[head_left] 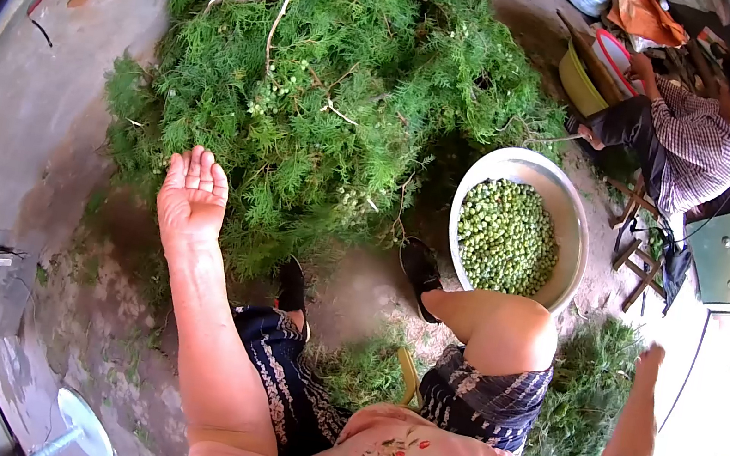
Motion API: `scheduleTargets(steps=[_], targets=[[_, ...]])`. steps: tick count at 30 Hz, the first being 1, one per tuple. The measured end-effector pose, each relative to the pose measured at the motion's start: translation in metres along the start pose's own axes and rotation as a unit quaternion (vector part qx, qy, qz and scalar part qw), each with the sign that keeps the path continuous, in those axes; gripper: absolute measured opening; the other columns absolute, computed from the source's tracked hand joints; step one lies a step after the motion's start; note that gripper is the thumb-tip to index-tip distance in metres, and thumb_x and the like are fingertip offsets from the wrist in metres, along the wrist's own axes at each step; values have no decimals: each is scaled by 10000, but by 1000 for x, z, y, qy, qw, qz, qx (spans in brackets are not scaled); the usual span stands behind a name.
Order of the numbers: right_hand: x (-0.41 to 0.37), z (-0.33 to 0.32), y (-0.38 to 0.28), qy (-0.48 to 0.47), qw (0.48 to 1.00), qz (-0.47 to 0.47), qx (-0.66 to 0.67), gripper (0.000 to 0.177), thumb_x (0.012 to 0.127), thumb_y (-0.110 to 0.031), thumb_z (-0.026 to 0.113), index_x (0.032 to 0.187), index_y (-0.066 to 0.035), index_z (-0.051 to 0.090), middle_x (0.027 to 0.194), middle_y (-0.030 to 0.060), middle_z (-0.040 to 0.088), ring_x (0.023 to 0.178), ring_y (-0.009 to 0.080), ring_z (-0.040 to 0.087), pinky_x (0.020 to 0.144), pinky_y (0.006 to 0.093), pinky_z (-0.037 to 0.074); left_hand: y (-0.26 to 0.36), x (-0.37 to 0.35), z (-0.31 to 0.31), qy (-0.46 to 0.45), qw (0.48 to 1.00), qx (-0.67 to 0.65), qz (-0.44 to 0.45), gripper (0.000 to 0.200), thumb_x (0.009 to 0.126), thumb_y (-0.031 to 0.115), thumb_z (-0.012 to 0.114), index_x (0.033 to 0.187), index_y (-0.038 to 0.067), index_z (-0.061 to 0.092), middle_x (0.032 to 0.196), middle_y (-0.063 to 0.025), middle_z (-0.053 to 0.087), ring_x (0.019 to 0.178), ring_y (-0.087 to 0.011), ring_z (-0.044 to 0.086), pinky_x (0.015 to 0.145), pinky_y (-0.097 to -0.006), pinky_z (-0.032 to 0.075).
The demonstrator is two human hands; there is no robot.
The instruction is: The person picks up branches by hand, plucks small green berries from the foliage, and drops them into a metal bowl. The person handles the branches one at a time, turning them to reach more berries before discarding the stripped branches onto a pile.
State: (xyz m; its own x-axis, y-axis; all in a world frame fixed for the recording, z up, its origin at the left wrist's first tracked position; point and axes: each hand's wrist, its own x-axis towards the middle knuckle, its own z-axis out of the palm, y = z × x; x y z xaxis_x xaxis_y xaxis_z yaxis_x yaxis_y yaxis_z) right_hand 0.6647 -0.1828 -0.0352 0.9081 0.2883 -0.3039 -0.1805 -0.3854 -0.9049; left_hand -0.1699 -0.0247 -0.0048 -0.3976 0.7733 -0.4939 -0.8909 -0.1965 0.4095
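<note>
Head view: left hand fingers spread, empty, at branch pile edge; right hand (grip unclear) near bowl on floor

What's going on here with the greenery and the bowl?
A seated person reaches the left hand, open and empty, palm up, to the edge of a big pile of leafy green branches. The right hand is out at the side above a smaller heap of greens; whether it holds anything is unclear. A metal bowl of small green fruits stands by the right knee. Another person sits beyond it.
</note>
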Motion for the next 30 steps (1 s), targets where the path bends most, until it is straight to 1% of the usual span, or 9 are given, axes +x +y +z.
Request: scheduleTargets(steps=[3,6,10,11,12,15,18,25,30], targets=[[-11,113,-2,-219,973,-50,-47,164,787,-186,589,670,-89,525,554,18,480,432,137,450,342,291,354,-3,-3,1,-12,1000,-2,-14,157,855,218,594,863,62,582,864,-30,649,796,-159,609,720,-326,500],[-141,255,-32,-361,881,-143,-271,274,790,-166,612,1032,-37,600,836,77,619,668,150,595,530,248,466,-7,-5,4,-13,1000,5,-8,156,862,212,586,873,57,586,851,-30,647,779,-148,605,713,-315,497],[-282,358,-26,-504,765,-284,-284,137,797,-111,577,857,-15,655,706,27,591,612,105,533,563,263,444,-9,-6,3,-50,999,4,-16,170,864,194,581,911,31,584,872,-44,647,794,-156,607,724,-315,485],[-283,381,-7,-558,709,-305,-306,141,788,-105,561,836,-13,657,743,54,618,648,146,576,581,292,468,-10,-6,5,-35,999,13,-11,169,868,201,577,906,36,583,867,-39,644,784,-149,602,716,-306,486],[-282,401,20,-539,592,-487,-348,147,786,-102,547,836,-16,656,792,72,632,688,180,597,601,312,482,-13,-10,10,-20,1000,22,-6,170,872,208,573,901,41,582,862,-33,641,774,-142,596,709,-298,487],[-289,452,101,-459,267,-646,-548,172,780,-111,518,849,-27,651,971,132,634,873,286,615,721,374,508,-19,-12,17,-8,999,41,-8,171,878,214,567,910,47,584,853,-22,635,761,-131,589,696,-286,489],[-311,456,133,-470,502,-440,-577,205,759,-138,544,910,-55,654,1021,176,612,975,333,590,827,406,481,-24,-13,20,-18,998,46,-24,175,878,214,569,935,50,592,851,-13,632,758,-128,588,688,-282,489],[-324,489,167,-432,557,-440,-556,366,739,-88,568,1101,-44,549,1267,125,434,1104,310,480,865,405,441,-33,-19,28,-22,998,48,-42,191,879,202,569,992,50,588,856,-6,618,743,-123,567,672,-271,479],[-327,495,178,-393,449,-534,-599,480,778,-131,534,1248,-74,456,1376,93,335,1297,371,238,1008,606,186,-41,-18,30,-50,995,60,-64,215,890,201,547,1018,31,582,851,-18,620,747,-130,566,690,-285,475]])
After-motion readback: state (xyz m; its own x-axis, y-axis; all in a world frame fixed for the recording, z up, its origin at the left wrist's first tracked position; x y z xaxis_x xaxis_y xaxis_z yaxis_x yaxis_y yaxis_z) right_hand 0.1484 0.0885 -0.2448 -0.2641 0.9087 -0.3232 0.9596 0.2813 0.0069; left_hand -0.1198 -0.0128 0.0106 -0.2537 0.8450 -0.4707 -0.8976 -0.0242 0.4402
